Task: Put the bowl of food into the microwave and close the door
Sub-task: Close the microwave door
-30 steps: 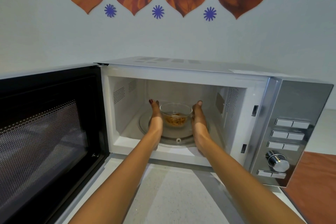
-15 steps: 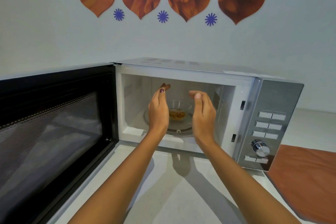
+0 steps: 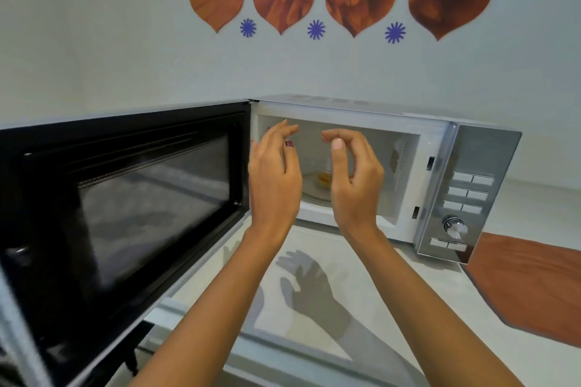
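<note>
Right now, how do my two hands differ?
The left hand is nearer the open door; the right hand is nearer the buttons. The left thumbnail is dark red; the right looks bare. Both are empty, fingers curled, in front of the microwave.

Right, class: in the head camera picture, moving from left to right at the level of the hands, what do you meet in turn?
Open microwave door → left hand → bowl of food inside the microwave → right hand → control panel → orange mat.

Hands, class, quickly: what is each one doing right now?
Left hand: open, fingers loosely curled, holding nothing.
Right hand: open, fingers loosely curled, holding nothing.
</note>
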The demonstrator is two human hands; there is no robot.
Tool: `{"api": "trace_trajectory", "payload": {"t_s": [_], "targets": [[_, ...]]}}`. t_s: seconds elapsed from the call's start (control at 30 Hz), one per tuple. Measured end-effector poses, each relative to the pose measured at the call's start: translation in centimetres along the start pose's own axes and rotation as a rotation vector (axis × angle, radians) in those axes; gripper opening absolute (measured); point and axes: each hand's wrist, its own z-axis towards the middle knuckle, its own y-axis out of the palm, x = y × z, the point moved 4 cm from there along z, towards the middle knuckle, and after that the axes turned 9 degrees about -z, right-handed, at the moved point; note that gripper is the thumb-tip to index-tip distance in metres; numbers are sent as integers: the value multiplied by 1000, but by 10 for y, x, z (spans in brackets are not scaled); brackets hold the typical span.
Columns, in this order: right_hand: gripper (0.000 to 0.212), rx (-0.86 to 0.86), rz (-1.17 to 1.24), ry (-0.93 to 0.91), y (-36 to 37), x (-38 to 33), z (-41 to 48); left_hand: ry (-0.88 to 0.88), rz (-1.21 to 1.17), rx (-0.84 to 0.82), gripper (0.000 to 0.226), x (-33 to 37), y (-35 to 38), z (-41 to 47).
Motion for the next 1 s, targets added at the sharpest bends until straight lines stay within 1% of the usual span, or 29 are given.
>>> {"api": "trace_trajectory", "payload": {"t_s": [0.1, 0.17, 0.33, 0.4, 0.53, 0.63, 0.73, 0.8, 0.87, 0.93, 1.0], "targets": [[23, -49, 22, -74, 10, -32, -8, 85, 129, 109, 31, 23, -43, -8], [27, -105, 45, -126, 20, -50, -12, 142, 230, 172, 33, 38, -70, -12], [38, -287, 152, -234, 50, -95, -24, 335, 586, 228, 39, 78, -130, -26], [42, -367, 197, -268, 63, -112, -29, 360, 684, 257, 39, 89, -152, -28], [51, -522, 225, -311, 89, -138, -37, 290, 822, 270, 35, 96, -185, -25], [54, -612, 229, -338, 105, -150, -43, 221, 916, 215, 33, 92, -195, -24], [54, -675, 261, -322, 115, -160, -48, 198, 921, 226, 32, 92, -202, -25], [53, -707, 256, -314, 120, -162, -50, 171, 884, 280, 33, 94, -209, -25], [51, -731, 214, -348, 123, -162, -50, 133, 864, 314, 33, 93, -216, -25], [47, -723, 189, -381, 124, -161, -48, 123, 850, 300, 32, 93, -220, -26], [41, -680, 205, -374, 120, -162, -43, 152, 834, 289, 29, 97, -220, -26]]}}
